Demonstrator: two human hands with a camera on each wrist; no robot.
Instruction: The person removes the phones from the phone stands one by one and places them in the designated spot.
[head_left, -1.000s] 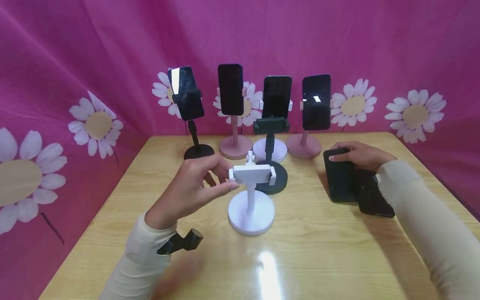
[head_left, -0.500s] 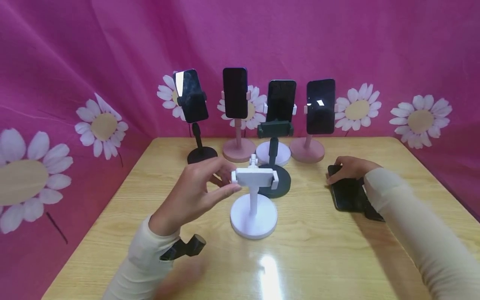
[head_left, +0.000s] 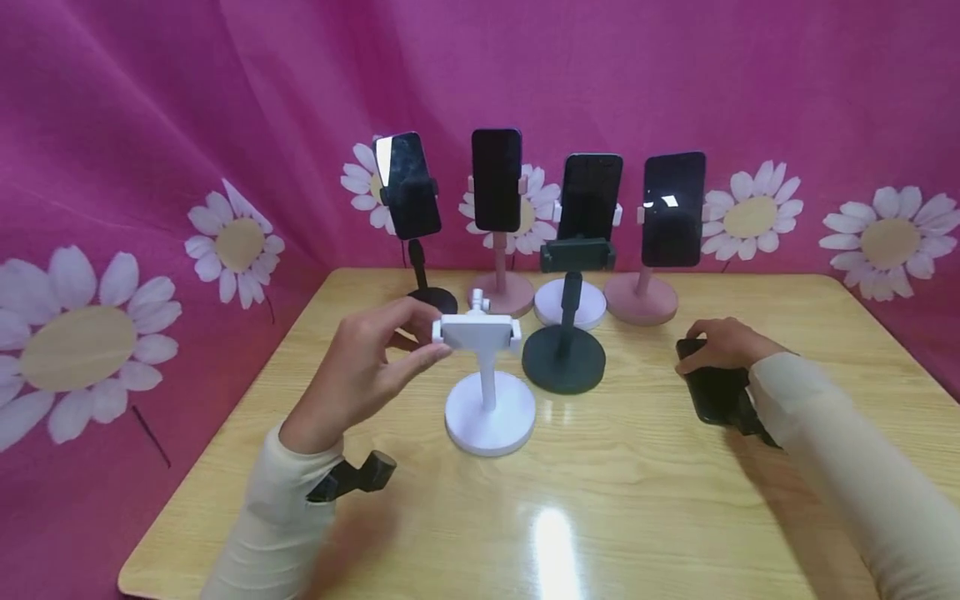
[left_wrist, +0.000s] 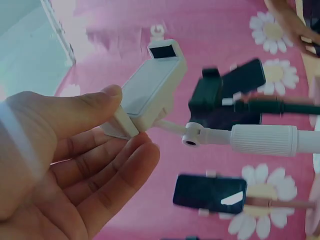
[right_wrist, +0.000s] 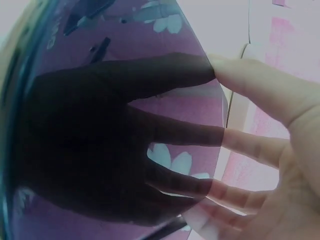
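My left hand point(head_left: 352, 367) pinches one end arm of the clamp on a white phone stand point(head_left: 489, 417), thumb in front and fingers behind. In the left wrist view, the thumb rests along the white clamp point(left_wrist: 152, 87), which holds no phone. At the right side of the table, my right hand point(head_left: 723, 343) grips the edge of a black phone point(head_left: 712, 396). Its glossy screen point(right_wrist: 65, 140) mirrors the fingers in the right wrist view. A second dark phone lies beside it, mostly hidden behind the right sleeve.
A dark green stand point(head_left: 564, 358) with a bare clamp stands right behind the white one. Along the back are several stands with phones upright: black point(head_left: 408, 187), pink point(head_left: 497, 179), white point(head_left: 591, 192) and pink point(head_left: 673, 208). A pink daisy cloth point(head_left: 600, 67) hangs behind the table point(head_left: 420, 533).
The white stand has shifted left, away from the dark green one, with my left hand still on it. My right hand has come nearer, and the phone under it appears lower.
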